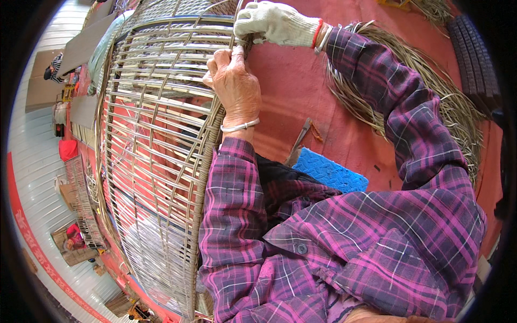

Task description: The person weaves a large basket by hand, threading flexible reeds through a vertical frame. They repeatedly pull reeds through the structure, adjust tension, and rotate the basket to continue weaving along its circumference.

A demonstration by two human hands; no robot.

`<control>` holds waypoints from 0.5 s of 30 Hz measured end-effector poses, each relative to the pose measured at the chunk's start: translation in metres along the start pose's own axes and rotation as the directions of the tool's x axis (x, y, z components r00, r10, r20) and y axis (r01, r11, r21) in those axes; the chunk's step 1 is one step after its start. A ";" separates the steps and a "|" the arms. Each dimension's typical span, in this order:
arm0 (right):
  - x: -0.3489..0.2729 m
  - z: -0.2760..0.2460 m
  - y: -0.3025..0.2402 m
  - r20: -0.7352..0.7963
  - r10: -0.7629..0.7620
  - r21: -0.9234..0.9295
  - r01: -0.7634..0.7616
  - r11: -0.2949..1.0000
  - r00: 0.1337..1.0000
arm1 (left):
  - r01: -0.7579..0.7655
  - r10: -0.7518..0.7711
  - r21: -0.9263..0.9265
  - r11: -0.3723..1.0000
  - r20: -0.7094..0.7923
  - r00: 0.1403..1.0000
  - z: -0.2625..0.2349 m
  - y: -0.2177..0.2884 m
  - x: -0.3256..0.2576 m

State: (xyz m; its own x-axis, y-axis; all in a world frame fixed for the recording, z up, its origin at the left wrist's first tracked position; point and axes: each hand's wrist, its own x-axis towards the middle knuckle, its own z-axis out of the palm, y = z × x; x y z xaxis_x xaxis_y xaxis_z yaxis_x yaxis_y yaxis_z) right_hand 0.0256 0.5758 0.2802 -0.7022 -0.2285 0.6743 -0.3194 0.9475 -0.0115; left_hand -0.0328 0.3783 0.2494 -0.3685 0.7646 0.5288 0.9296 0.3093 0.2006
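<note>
1. A large woven cane frame [156, 156], open-work with long ribs and cross strands, filled the left half of the view and stood on the red floor [301, 91] just in front of the person.
2. The left hand [234, 83], bare with a pale bangle at the wrist, was closed around the frame's thick right-hand rim near its top, fingers curled over the strands.
3. The right hand [274, 22], in a white knitted glove, was closed on a thin cane strand at the same rim, just above the left hand and almost touching it.
4. Both forearms wore purple plaid sleeves [409, 124]; the right sleeve arched across the upper right of the view.
5. A bundle of loose cane strips [458, 107] lay curved on the floor under and beyond the right arm, well apart from the frame.
6. A blue textured mat [328, 172] lay on the floor between the arms, with a dark, narrow tool [299, 142] resting just beside its upper edge; what kind of tool could not be told.
7. More woven pieces [81, 199] stood at the far left.
</note>
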 end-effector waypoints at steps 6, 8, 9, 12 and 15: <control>0.020 0.010 -0.004 -0.032 -0.048 0.099 0.051 0.994 0.998 | -0.102 0.099 -0.046 0.994 -0.061 0.993 0.000 -0.020 -0.004; 0.025 0.018 -0.007 -0.049 -0.072 0.087 0.076 0.993 0.996 | -0.101 0.101 0.006 0.995 -0.043 0.994 -0.002 -0.025 -0.006; 0.028 0.022 -0.007 -0.041 -0.075 0.105 0.079 0.991 0.996 | -0.102 0.104 0.032 0.994 -0.064 0.993 -0.002 -0.026 -0.006; 0.033 0.033 -0.004 -0.052 -0.041 0.147 0.049 0.988 0.998 | -0.096 0.093 0.107 0.990 0.028 0.995 -0.004 -0.028 -0.020; 0.027 0.039 -0.012 -0.039 0.110 0.041 -0.108 0.993 0.993 | -0.169 0.169 -0.008 0.986 0.027 0.985 -0.019 -0.034 -0.062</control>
State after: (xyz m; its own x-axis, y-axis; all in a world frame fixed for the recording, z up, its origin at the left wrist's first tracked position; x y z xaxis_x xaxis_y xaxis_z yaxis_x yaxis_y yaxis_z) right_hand -0.0140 0.5498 0.2698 -0.7077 -0.1141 0.6972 -0.2676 0.9567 -0.1150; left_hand -0.0414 0.3097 0.2260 -0.2058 0.8211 0.5325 0.9786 0.1709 0.1146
